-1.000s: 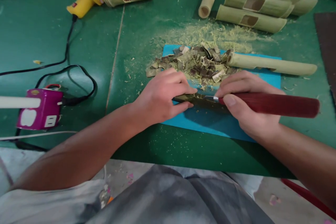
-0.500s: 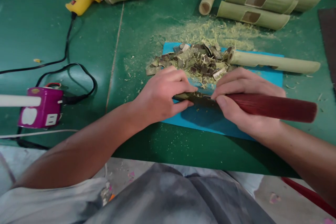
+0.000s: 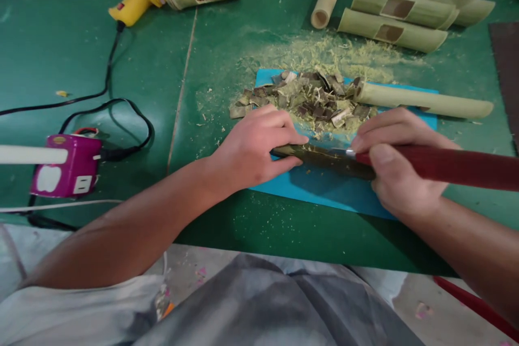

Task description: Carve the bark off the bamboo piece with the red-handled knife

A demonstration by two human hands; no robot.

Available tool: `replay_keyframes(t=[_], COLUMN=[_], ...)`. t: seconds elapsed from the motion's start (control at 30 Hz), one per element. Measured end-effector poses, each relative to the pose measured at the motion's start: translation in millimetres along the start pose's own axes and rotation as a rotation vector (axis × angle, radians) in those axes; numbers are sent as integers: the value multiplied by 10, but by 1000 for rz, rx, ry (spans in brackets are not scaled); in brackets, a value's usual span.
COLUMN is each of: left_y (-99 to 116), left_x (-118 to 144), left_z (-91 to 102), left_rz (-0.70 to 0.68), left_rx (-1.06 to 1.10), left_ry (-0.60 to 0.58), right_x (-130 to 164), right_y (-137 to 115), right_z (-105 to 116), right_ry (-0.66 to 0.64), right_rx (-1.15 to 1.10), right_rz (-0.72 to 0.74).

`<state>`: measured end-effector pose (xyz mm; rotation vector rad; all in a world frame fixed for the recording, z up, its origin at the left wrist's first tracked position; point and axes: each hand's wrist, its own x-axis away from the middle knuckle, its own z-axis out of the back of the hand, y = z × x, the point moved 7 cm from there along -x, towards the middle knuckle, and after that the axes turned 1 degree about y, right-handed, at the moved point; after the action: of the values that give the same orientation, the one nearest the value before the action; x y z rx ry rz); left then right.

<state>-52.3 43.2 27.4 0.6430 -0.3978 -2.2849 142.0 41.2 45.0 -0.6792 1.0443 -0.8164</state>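
2 bare hands work over a blue mat [image 3: 316,192] on a green table [image 3: 138,75], with a dark olive strip [image 3: 336,161] lying lengthwise between them and a red-handled tool [image 3: 466,166] set along it. On the left hand [image 3: 259,148], forefinger and thumb are closed on the strip's left end, pinching it from the far and near sides. The right hand [image 3: 401,157] has its fingers wrapped round the front of the handle, thumb laid along it, and a short metal neck shows past the fingertips, pointing left over the strip. Shadow and the hand itself hide the strip's right end, so I cannot tell whether those fingers also touch it, nor whether the metal's edge is biting just now. Compared with 0.5 s ago, the right hand has drawn away to the right: more of the strip and of the metal is bare, and the handle now runs out of view. The left grip has held its place. To my judgement, that means the tool is being worked along the strip while the left hand steadies it. Just beyond lies a heap of chips [image 3: 300,92], unchanged as far as I can see, with a pale bamboo tube [image 3: 430,101] beside it.
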Motion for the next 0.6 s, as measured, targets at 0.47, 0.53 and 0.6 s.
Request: replay_keyframes(t=[0.47,0.53,0.6], left_y=[1,-4,-13], left_x=[5,3,2], left_z=[-10,-16,-20], left_rz=[23,28,37], left_rx=[7,5,5], left_ry=[0,-6,-13], right_x=[-92,-110,-124], right_y=[-52,-60,-70], right_z=[-100,-109,-119], right_ry=[-46,-52,-60], right_rx=[-22,1,17], right_rz=[1,-11,-18])
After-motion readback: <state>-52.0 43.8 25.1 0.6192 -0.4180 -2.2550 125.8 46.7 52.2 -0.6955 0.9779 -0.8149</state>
